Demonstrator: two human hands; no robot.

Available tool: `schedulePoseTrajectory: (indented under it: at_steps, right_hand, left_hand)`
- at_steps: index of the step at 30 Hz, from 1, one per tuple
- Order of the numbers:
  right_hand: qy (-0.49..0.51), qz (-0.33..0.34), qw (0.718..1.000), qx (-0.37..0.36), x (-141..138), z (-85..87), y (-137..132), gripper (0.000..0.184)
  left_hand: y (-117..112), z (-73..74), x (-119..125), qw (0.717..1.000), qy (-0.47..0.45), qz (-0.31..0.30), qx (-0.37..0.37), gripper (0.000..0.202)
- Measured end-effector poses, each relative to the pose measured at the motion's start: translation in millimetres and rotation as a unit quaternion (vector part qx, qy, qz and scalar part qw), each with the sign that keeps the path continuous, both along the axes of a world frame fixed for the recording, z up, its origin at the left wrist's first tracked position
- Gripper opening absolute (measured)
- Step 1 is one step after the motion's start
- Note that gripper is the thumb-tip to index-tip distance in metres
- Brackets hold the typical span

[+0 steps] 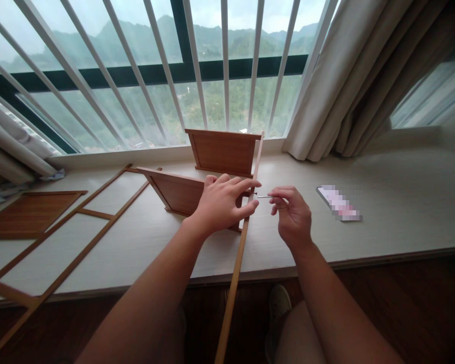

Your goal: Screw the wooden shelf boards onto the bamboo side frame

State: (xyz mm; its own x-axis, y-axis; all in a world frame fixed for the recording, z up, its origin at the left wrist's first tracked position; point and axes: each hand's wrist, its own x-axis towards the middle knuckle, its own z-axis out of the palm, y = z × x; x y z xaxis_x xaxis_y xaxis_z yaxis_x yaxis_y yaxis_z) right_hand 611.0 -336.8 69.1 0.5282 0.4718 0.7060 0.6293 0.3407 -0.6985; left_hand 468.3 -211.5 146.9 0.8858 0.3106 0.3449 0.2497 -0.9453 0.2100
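Observation:
My left hand (225,202) lies over the end of a brown wooden panel (178,189). Its thumb and forefinger reach to a long wooden rail (238,270) and grip where panel and rail meet. Between the thumb and fingers a small dark screw (255,193) sticks out of the rail's right side. My right hand (293,215) pinches a slim metal hex key (264,196), its tip at the screw head; its other end is hidden in my fingers. Behind, a second wooden panel (225,151) stands upright against the rail's far part.
To the left, a ladder-like wooden frame (81,242) hangs over the edge of the white window ledge (288,242). Another panel (30,215) lies flat beside it. A phone-like flat object (337,202) rests at right. Barred windows and a curtain (341,76) stand behind.

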Motion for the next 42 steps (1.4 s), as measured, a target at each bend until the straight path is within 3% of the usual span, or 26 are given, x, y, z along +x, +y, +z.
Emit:
schedulePoseTrajectory:
  at_steps: [9,16,42]
  right_hand:
    - [-0.116,-0.073,0.99,-0.036,6,-0.4,-2,0.015]
    - [-0.134,-0.098,0.986,-0.034,12,-1.7,-1,0.014]
    - [-0.196,-0.122,0.972,-0.03,12,6.5,-7,0.017]
  left_hand:
    - [0,0.4,0,1.0,0.004,0.001,-0.001,0.041]
    - [0,0.8,-1,1.0,0.004,-0.002,-0.003,0.04]
    - [-1,0.9,0,1.0,0.004,0.002,-0.004,0.04]
